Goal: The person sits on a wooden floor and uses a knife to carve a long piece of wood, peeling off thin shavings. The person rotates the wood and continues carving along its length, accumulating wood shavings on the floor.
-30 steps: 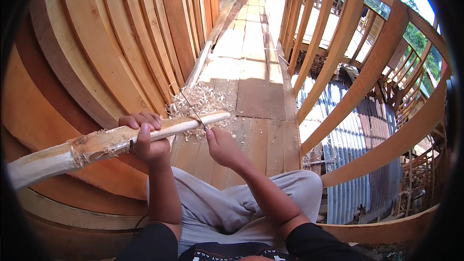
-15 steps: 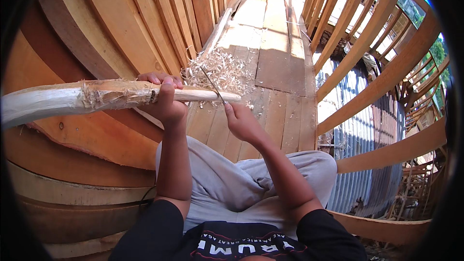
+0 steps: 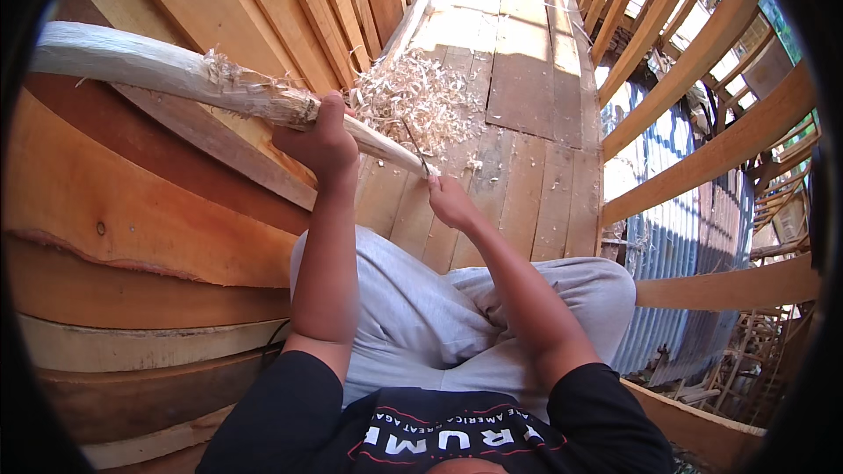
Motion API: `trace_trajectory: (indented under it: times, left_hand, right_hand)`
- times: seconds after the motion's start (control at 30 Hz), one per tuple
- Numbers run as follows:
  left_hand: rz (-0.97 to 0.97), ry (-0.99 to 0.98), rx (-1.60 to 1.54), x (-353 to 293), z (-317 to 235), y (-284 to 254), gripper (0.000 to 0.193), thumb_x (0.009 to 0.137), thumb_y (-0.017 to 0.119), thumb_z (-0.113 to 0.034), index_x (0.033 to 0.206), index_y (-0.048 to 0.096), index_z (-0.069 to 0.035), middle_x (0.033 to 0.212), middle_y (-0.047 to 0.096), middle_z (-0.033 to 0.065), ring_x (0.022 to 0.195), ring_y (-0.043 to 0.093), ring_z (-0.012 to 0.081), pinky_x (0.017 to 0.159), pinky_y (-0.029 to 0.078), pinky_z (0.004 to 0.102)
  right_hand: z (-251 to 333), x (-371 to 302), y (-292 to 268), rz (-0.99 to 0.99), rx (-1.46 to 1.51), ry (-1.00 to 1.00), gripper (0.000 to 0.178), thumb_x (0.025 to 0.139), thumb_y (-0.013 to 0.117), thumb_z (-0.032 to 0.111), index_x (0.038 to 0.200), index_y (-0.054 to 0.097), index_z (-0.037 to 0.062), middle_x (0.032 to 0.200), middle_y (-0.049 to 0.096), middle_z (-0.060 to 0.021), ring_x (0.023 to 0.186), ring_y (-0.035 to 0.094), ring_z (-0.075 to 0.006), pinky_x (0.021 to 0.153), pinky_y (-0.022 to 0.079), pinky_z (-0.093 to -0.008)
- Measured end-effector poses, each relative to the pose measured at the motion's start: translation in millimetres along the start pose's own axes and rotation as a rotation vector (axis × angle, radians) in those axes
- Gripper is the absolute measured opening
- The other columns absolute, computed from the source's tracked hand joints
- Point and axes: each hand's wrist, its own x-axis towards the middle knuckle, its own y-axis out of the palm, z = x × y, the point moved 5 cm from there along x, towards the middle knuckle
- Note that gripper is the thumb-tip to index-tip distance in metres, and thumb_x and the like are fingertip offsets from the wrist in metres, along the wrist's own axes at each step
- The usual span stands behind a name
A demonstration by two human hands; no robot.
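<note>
— While the left hand (image 3: 323,142) clamps the pale pole (image 3: 176,79) above the plank floor (image 3: 518,79), what grips the blade?
— Right hand (image 3: 450,202), clenched on the knife (image 3: 416,149) near the pole's tip. Advise shallow, outward strokes; shavings (image 3: 413,101) lie beyond.

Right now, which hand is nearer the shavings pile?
Left. The left hand grips the pole right beside the shavings pile; the right hand, holding a blade, sits below it.
</note>
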Motion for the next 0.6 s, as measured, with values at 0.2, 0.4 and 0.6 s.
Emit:
trace_trajectory:
  times: [0.2,0.4,0.6]
  left_hand:
    - [0.033,0.000,0.042,3.8,8.0,-7.8,0.028,0.072,0.066,0.000,0.096,0.052,0.007,0.072,0.058,0.0081,0.057,0.059,0.0162,0.056,0.051,0.0291]
    - [0.090,0.005,0.017,7.2,8.9,17.9,0.025,0.073,0.065,0.001,0.094,0.054,0.006,0.073,0.057,0.0066,0.057,0.057,0.0149,0.056,0.051,0.0285]
    - [0.157,0.040,0.086,16.6,18.8,42.3,0.023,0.073,0.065,0.001,0.093,0.054,0.005,0.073,0.056,0.0049,0.061,0.057,0.0133,0.056,0.050,0.0285]
  right_hand:
    - [-6.3,1.1,8.1,-0.025,-0.088,0.011,0.050,0.103,0.035,0.033,0.084,0.057,-0.0072,0.075,0.061,-0.0257,0.071,0.059,-0.0404,0.072,0.046,-0.0483]
    - [-31.1,4.8,6.4,-0.103,-0.236,0.006,0.051,0.102,0.034,0.032,0.088,0.060,-0.0101,0.084,0.063,-0.0302,0.079,0.062,-0.0461,0.076,0.049,-0.0493]
    - [-55.6,6.1,-0.1,0.100,-0.097,0.252,0.053,0.102,0.032,0.036,0.085,0.058,-0.0076,0.069,0.059,-0.0199,0.056,0.058,-0.0300,0.053,0.048,-0.0441]
